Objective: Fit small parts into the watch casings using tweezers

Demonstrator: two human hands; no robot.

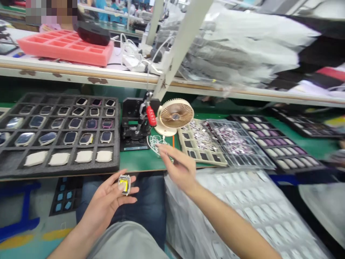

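Note:
My left hand (107, 194) holds a small smartwatch case (124, 185) above my lap. The case has a pale silver rim and a yellow patch inside, and my thumb lies over it. My right hand (179, 165) is over the bench's front edge, fingers stretched forward and no object visible in them. Just beyond its fingertips lies a tangle of thin white cords (156, 142). Behind the cords stands a black clamp fixture (134, 122) with a red handle (151, 116). A cream desk fan (175, 114) is beside the fixture.
On the left, a dark foam tray (115, 158) carries several watch bodies. To the right are a beige compartment tray (222, 160) and a clear tray (258, 158) with small shiny parts. A pink foam tray (67, 54) rests on the shelf. Plastic-covered trays (237, 201) stand beside my lap.

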